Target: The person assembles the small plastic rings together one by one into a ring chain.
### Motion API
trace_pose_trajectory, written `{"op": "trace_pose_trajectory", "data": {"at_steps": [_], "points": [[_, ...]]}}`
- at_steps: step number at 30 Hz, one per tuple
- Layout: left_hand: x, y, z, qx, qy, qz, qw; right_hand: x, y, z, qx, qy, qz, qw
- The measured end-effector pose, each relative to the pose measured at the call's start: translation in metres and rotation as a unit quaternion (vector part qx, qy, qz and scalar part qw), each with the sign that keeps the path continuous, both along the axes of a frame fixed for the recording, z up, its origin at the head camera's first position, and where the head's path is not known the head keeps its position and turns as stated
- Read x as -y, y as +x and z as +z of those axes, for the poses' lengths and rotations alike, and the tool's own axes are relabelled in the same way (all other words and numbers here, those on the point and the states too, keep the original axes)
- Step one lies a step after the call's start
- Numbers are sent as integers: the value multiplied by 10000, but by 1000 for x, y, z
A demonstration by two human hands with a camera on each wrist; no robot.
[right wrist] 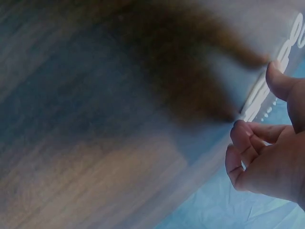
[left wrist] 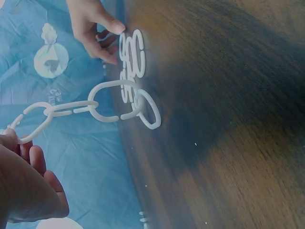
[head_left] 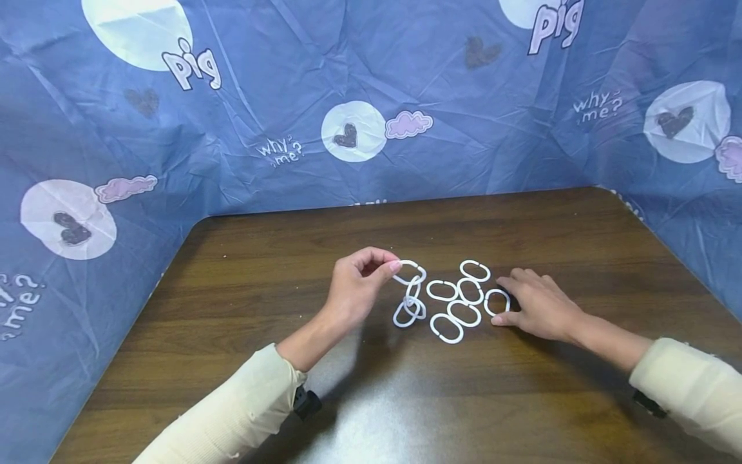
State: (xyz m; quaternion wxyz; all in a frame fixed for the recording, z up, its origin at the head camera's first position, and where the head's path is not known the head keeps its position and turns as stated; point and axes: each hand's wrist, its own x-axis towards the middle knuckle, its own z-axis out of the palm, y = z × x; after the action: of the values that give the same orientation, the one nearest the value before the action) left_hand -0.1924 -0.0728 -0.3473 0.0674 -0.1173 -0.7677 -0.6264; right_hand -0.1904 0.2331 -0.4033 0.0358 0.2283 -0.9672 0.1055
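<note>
My left hand (head_left: 355,287) pinches the end link of a short chain of white plastic links (left wrist: 114,101) between thumb and fingertips. The chain hangs down from it, its lowest links close over the table in the left wrist view. My right hand (head_left: 542,306) is beside the rightmost loose link (head_left: 497,303), thumb and fingers spread apart on either side of it. In the right wrist view a gap shows between the thumb (right wrist: 276,78) and the index fingertip, with white links beyond. Several more loose oval links (head_left: 464,314), each with a small split, lie grouped between the two hands.
The brown wood-grain table (head_left: 278,258) carries the links and a few tiny white specks. A blue printed cloth (head_left: 243,116) hangs behind the table and along both sides. Dark straps with a small device (head_left: 306,403) sit at the sleeve cuffs.
</note>
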Motion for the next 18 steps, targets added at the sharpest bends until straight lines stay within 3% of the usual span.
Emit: {"op": "trace_pose_trajectory", "data": {"at_steps": [18], "points": [[2,1,1,30,-21,18,10000,2,2,-7,-298,-251,41,9992]]}}
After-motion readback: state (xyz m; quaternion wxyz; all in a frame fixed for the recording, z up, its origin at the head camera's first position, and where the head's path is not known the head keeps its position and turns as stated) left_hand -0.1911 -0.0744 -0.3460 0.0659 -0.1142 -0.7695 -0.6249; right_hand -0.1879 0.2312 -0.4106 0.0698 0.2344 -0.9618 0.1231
